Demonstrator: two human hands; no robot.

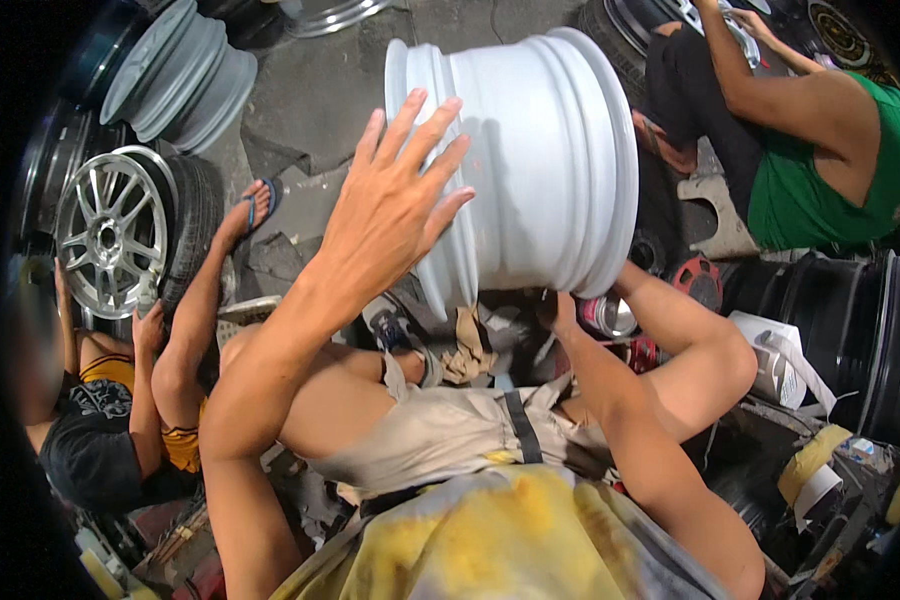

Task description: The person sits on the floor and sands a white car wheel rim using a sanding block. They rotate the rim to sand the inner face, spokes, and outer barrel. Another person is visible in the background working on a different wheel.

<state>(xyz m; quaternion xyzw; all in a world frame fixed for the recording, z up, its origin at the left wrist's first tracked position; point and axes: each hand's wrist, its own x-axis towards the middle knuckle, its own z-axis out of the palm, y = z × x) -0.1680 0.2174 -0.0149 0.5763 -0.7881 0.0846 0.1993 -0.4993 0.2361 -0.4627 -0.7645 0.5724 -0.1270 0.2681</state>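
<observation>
A white painted wheel rim (540,160) stands on edge in front of me, above my knees. My left hand (395,205) lies flat against its left face, fingers spread, steadying it. My right hand (560,312) reaches under the rim's lower edge; its fingers are mostly hidden by the rim, so I cannot tell what they grip. My beige shorts and stained yellow shirt fill the lower middle.
A seated person in a green top (820,170) works at the upper right. Another person in a dark shirt (100,420) sits at the left beside a silver spoked wheel with tyre (120,235). Grey rims (175,75) are stacked upper left. Dark rims (870,340), tape rolls (810,470) and cans (610,315) lie right.
</observation>
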